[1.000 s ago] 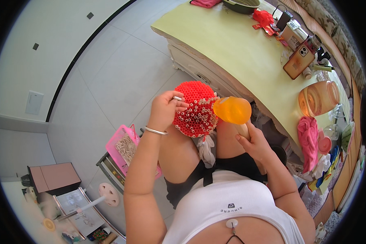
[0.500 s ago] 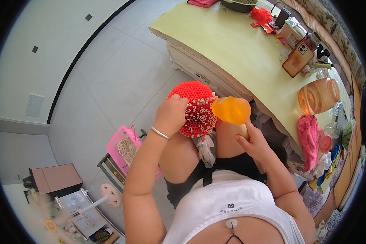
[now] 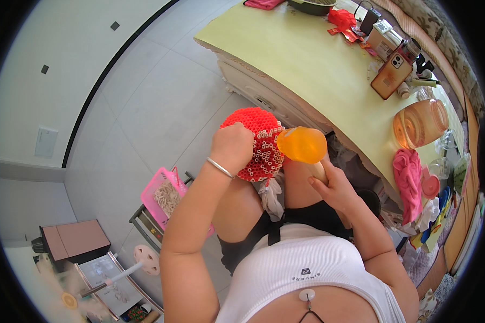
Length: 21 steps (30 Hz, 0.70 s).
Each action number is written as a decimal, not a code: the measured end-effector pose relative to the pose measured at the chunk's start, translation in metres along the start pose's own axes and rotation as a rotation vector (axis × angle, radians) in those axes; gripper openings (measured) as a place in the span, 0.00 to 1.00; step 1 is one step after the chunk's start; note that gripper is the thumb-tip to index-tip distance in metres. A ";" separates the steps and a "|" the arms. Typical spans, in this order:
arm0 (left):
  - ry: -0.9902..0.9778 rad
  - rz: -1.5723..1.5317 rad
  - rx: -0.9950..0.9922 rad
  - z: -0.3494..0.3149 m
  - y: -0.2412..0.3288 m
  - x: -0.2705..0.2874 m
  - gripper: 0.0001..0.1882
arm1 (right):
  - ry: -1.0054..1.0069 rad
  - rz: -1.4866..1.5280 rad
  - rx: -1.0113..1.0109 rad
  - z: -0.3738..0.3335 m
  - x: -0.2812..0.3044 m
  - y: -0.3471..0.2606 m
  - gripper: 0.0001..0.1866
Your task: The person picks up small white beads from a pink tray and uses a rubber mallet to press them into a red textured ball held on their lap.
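Note:
A round bundle of many narrow upright tubes (image 3: 251, 116) sits between my knees. Its far part is bright red; the nearer part shows small pale rings over dark red. My left hand (image 3: 233, 148), with a silver bangle at the wrist, is closed over the bundle's left side. Its fingertips are tucked down and hide whatever they pinch. In my right hand (image 3: 335, 185) is the pale handle of a mallet (image 3: 303, 145) with a glossy, translucent orange head. That head lies against or just above the bundle's right edge. A whitish bag (image 3: 271, 196) hangs beneath the bundle.
On my left, a pink basket (image 3: 155, 197) of short white sticks rests on a dark stand (image 3: 145, 225). A table with a yellow-green cover (image 3: 285, 59) runs along the right, bearing a phone (image 3: 392, 75), an amber jar (image 3: 421, 124) and a pink cloth (image 3: 408, 185). A fan (image 3: 69, 300) stands lower left.
My left hand has turned slightly and shifted right over the tubes, its fingers now more hidden. The mallet has barely moved, a little to the left with the whole view.

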<state>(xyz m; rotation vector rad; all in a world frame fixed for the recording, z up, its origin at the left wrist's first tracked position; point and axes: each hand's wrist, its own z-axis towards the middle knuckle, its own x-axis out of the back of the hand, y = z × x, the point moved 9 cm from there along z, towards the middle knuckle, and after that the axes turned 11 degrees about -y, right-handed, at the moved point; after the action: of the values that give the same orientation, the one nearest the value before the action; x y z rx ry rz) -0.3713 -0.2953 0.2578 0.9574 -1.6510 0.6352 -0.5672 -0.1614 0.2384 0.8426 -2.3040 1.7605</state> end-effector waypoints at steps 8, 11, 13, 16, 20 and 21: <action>-0.069 -0.104 0.076 0.005 -0.017 0.000 0.06 | 0.010 0.030 0.013 -0.001 -0.001 0.004 0.17; -0.145 -0.052 0.070 0.010 -0.008 0.004 0.07 | -0.004 0.039 -0.004 -0.001 -0.001 0.004 0.17; -0.193 -0.006 0.058 0.013 0.004 0.008 0.07 | 0.008 0.033 0.011 -0.001 -0.001 0.006 0.17; -0.237 0.049 0.037 0.018 0.018 0.010 0.08 | 0.001 0.061 -0.009 -0.002 -0.001 0.006 0.17; -0.263 0.084 0.018 0.022 0.021 0.005 0.08 | -0.003 0.054 0.011 -0.003 -0.002 0.005 0.18; -0.269 0.085 0.018 0.022 0.020 0.005 0.08 | -0.013 0.033 0.015 -0.003 -0.003 0.006 0.20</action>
<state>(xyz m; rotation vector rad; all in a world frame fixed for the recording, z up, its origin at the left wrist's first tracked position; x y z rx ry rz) -0.4004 -0.3034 0.2578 1.0246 -1.9352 0.5992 -0.5684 -0.1562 0.2330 0.8256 -2.3283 1.7934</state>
